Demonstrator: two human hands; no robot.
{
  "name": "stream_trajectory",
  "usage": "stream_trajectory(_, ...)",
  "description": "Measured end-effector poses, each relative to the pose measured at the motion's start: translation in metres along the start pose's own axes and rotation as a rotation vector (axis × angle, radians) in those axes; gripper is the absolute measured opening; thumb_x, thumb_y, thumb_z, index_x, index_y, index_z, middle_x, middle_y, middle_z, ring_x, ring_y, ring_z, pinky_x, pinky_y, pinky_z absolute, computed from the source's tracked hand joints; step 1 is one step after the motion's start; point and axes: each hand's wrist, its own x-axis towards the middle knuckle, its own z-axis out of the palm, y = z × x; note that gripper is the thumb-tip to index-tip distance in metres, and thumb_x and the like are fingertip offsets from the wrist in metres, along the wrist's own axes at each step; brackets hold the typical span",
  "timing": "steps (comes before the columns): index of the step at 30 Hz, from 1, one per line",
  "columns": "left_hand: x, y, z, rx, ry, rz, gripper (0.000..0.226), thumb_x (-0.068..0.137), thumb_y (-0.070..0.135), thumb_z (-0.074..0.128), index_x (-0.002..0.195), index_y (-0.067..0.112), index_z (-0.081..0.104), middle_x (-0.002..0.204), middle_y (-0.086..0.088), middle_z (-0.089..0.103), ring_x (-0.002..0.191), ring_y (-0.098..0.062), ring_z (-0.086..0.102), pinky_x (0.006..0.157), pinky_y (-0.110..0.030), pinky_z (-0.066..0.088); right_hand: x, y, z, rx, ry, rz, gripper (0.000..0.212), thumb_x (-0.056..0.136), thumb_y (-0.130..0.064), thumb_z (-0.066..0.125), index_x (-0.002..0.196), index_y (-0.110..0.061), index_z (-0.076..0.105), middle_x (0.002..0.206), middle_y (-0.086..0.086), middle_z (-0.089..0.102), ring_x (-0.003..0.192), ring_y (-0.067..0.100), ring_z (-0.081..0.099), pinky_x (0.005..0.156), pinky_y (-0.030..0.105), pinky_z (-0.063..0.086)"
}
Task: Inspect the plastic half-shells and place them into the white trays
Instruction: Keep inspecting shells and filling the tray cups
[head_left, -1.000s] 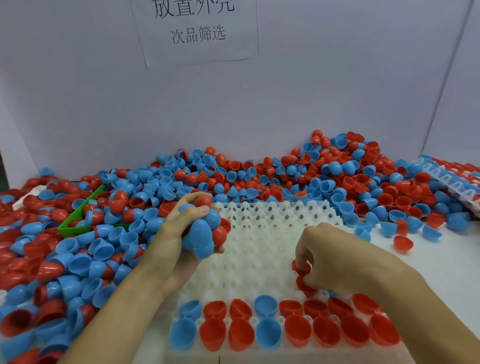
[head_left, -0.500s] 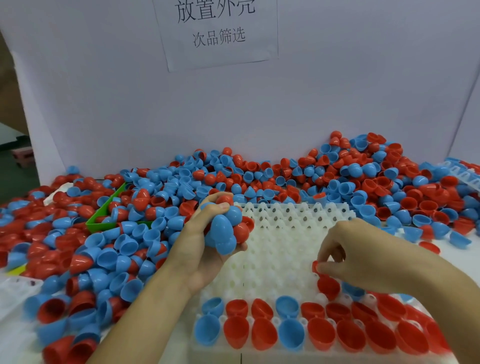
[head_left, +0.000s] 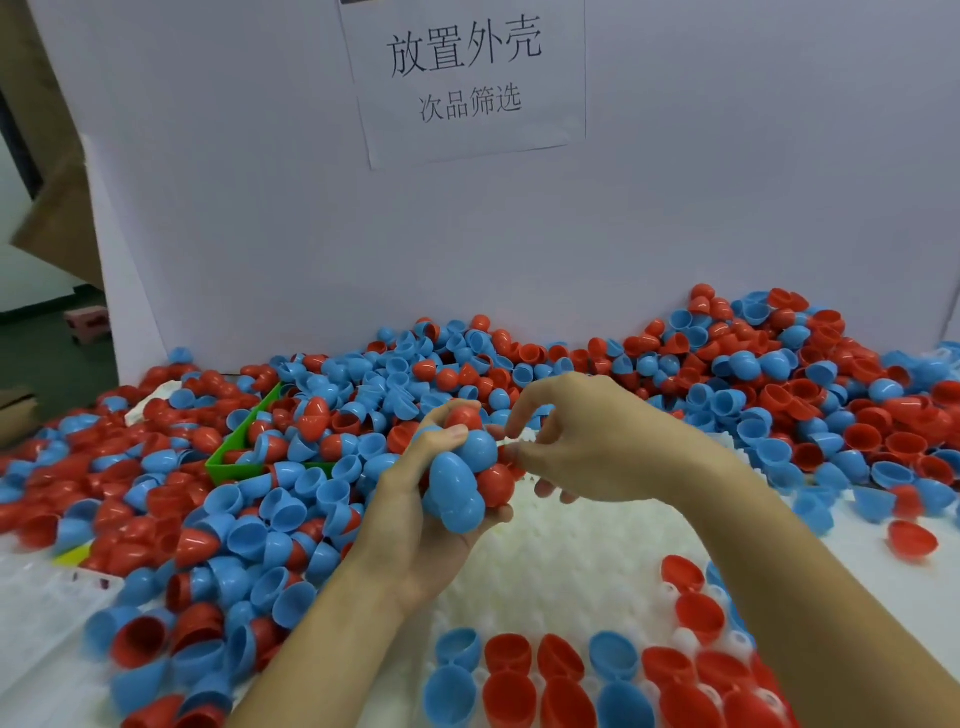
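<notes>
My left hand (head_left: 415, 525) grips a bunch of blue and red half-shells (head_left: 460, 483) above the white tray (head_left: 566, 566). My right hand (head_left: 587, 441) has reached across to that bunch, and its fingertips pinch at a shell on the bunch's right side. The tray's near rows hold several red and blue shells (head_left: 566, 675), open side up. A big heap of loose red and blue shells (head_left: 322, 431) covers the table to the left and behind.
A green bin (head_left: 234, 462) sits half buried in the heap at left. A white backboard with a paper sign (head_left: 467, 73) closes off the rear. More shells pile up at right (head_left: 810, 384); a lone red shell (head_left: 911, 540) lies on bare table.
My right hand has lifted off the tray's near rows and moved up and left to the bunch in my left hand. The camera has shifted, so the scene sits lower and further right.
</notes>
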Motion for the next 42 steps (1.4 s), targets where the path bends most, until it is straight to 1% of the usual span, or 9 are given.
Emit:
stream_trajectory(6, -0.001, -0.004, 0.001, -0.006, -0.046, 0.011, 0.037, 0.067, 0.022, 0.074, 0.104, 0.021, 0.067, 0.099, -0.01, 0.07, 0.069, -0.021, 0.065, 0.053, -0.033, 0.054, 0.002, 0.002, 0.006, 0.218, 0.071, 0.134, 0.018, 0.088, -0.014, 0.074, 0.096, -0.023, 0.06, 0.079, 0.002, 0.07, 0.057, 0.009, 0.072, 0.054, 0.023, 0.059)
stream_trajectory(10, -0.001, -0.008, 0.005, -0.015, -0.02, -0.002, 0.023, 0.073, 0.022, 0.069, 0.096, 0.021, 0.065, 0.093, -0.009, 0.071, 0.063, -0.02, 0.065, 0.052, -0.033, 0.055, 0.004, 0.0, 0.008, 0.175, 0.169, 0.119, 0.018, 0.087, -0.01, 0.074, 0.094, -0.019, 0.06, 0.073, 0.003, 0.068, 0.052, 0.005, 0.069, 0.047, 0.018, 0.055)
stream_trajectory(13, 0.0, -0.01, 0.006, 0.001, 0.021, 0.004, 0.019, 0.075, 0.019, 0.07, 0.093, 0.022, 0.065, 0.086, -0.008, 0.07, 0.065, -0.02, 0.066, 0.053, -0.033, 0.055, 0.005, -0.001, 0.011, 0.104, 0.216, 0.094, 0.016, 0.088, -0.018, 0.075, 0.097, -0.018, 0.062, 0.075, 0.001, 0.069, 0.055, 0.007, 0.07, 0.055, 0.021, 0.059)
stream_trajectory(16, 0.001, -0.01, 0.006, -0.006, 0.067, -0.01, 0.019, 0.076, 0.022, 0.067, 0.095, 0.023, 0.069, 0.091, -0.01, 0.071, 0.075, -0.025, 0.068, 0.053, -0.034, 0.055, 0.006, 0.0, 0.013, 0.032, 0.266, 0.076, 0.017, 0.086, -0.019, 0.076, 0.099, -0.016, 0.066, 0.082, -0.004, 0.062, 0.073, 0.015, 0.071, 0.068, 0.029, 0.062)
stream_trajectory(20, 0.002, -0.01, 0.006, -0.005, 0.095, -0.023, 0.017, 0.076, 0.023, 0.068, 0.093, 0.025, 0.072, 0.099, -0.014, 0.071, 0.096, -0.036, 0.063, 0.055, -0.036, 0.056, 0.009, 0.001, 0.015, -0.055, 0.327, 0.066, 0.02, 0.083, -0.015, 0.077, 0.101, -0.018, 0.068, 0.085, -0.007, 0.056, 0.071, 0.009, 0.061, 0.055, 0.013, 0.046)
stream_trajectory(25, 0.002, -0.01, 0.007, 0.002, 0.102, -0.012, 0.021, 0.07, 0.023, 0.073, 0.091, 0.026, 0.071, 0.095, -0.014, 0.072, 0.084, -0.032, 0.067, 0.054, -0.036, 0.057, 0.009, 0.001, 0.016, -0.06, 0.331, 0.058, 0.018, 0.083, -0.014, 0.077, 0.096, -0.021, 0.068, 0.092, -0.004, 0.061, 0.074, 0.01, 0.061, 0.057, 0.013, 0.046)
stream_trajectory(29, 0.001, -0.01, 0.006, 0.007, 0.101, -0.001, 0.025, 0.073, 0.022, 0.071, 0.097, 0.025, 0.07, 0.095, -0.014, 0.072, 0.075, -0.028, 0.069, 0.055, -0.035, 0.057, 0.008, -0.001, 0.015, -0.081, 0.323, 0.041, 0.022, 0.084, -0.009, 0.075, 0.101, -0.021, 0.068, 0.108, 0.002, 0.068, 0.087, 0.017, 0.065, 0.067, 0.021, 0.053)
stream_trajectory(35, 0.002, -0.01, 0.004, 0.024, 0.096, 0.001, 0.03, 0.074, 0.022, 0.069, 0.104, 0.024, 0.066, 0.094, -0.012, 0.072, 0.071, -0.024, 0.069, 0.052, -0.035, 0.055, 0.007, -0.006, 0.016, -0.159, 0.387, 0.048, 0.03, 0.086, 0.0, 0.068, 0.107, -0.022, 0.068, 0.107, 0.002, 0.068, 0.09, 0.019, 0.065, 0.08, 0.037, 0.061)
stream_trajectory(42, 0.002, -0.01, 0.003, 0.054, 0.084, 0.008, 0.021, 0.073, 0.023, 0.07, 0.093, 0.029, 0.071, 0.087, -0.006, 0.073, 0.069, -0.02, 0.069, 0.053, -0.033, 0.055, 0.004, -0.003, 0.011, -0.182, 0.482, 0.052, 0.024, 0.085, 0.0, 0.071, 0.1, -0.019, 0.069, 0.105, 0.0, 0.068, 0.089, 0.017, 0.063, 0.081, 0.03, 0.058)
